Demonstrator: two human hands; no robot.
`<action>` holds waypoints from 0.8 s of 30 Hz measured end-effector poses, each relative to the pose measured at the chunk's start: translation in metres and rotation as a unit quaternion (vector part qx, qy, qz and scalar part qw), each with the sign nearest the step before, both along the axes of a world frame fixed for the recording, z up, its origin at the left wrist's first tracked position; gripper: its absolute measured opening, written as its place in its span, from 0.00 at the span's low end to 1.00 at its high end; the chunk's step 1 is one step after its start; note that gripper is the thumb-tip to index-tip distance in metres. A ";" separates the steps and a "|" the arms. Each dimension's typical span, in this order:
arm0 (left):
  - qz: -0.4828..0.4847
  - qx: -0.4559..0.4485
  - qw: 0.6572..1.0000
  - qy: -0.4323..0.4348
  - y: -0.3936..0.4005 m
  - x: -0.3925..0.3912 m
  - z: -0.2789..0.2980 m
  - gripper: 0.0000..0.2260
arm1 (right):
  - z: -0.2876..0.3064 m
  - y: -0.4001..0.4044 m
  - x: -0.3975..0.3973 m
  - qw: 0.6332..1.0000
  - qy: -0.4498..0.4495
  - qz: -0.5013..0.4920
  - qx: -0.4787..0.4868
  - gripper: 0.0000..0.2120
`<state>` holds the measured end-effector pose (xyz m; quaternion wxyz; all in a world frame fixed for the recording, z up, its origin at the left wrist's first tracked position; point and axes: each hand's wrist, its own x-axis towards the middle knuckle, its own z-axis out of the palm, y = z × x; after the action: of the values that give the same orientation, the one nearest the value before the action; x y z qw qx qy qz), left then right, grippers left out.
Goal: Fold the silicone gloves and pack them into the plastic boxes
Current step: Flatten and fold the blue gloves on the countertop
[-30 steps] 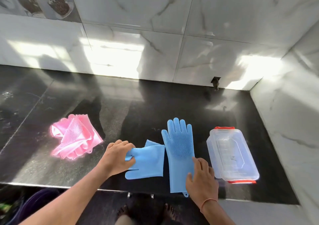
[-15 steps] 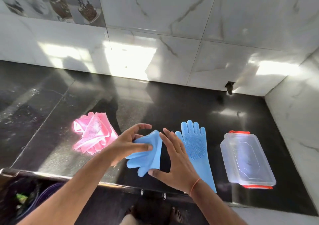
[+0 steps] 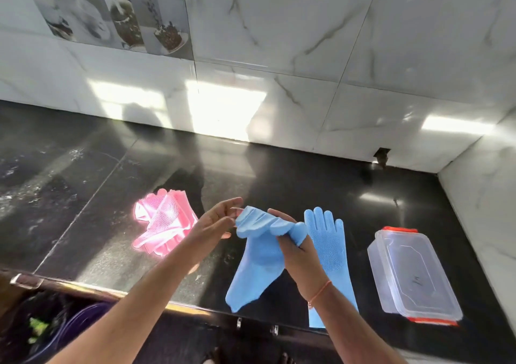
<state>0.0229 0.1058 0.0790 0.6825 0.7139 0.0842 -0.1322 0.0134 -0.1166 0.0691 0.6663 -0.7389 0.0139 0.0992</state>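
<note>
Pinched at its finger end by the right hand [image 3: 293, 248], the limp blue silicone glove [image 3: 258, 254] hangs over the counter's [image 3: 279, 176] front edge; the left hand [image 3: 213, 221] is relaxed, holding nothing, so the slick fold could be lost.

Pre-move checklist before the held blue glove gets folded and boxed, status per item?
1. Held blue glove secured: ok, right hand grips its finger end, cuff hanging down to the counter.
2. Left hand free to help fold: ok, fingers relaxed beside the glove's fingertips, holding nothing.
3. Second blue glove staged: ok, flat on the counter, unfolded.
4. Plastic box ready to receive: not ok, lid appears on, red clips at both ends.
5. Box empty: ok, nothing visible through the clear plastic.
6. Pink gloves out of the way: ok, bunched to the left, apart from the hands.
</note>
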 end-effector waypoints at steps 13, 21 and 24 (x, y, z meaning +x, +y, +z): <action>0.050 -0.291 0.951 0.086 -0.033 -0.016 -0.080 0.26 | -0.002 -0.003 0.030 0.975 0.222 0.031 0.004 0.15; 0.105 -0.210 0.967 0.103 -0.043 0.023 -0.101 0.17 | -0.035 -0.013 0.048 0.978 0.207 0.008 0.029 0.34; 0.097 -0.164 0.971 0.147 -0.042 0.035 -0.109 0.16 | -0.053 -0.022 0.043 0.971 0.236 0.014 -0.029 0.43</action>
<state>0.0582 0.0634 -0.0303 0.7801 0.5530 0.2297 -0.1811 0.0561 -0.1389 0.0164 0.6208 -0.7138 0.1638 0.2798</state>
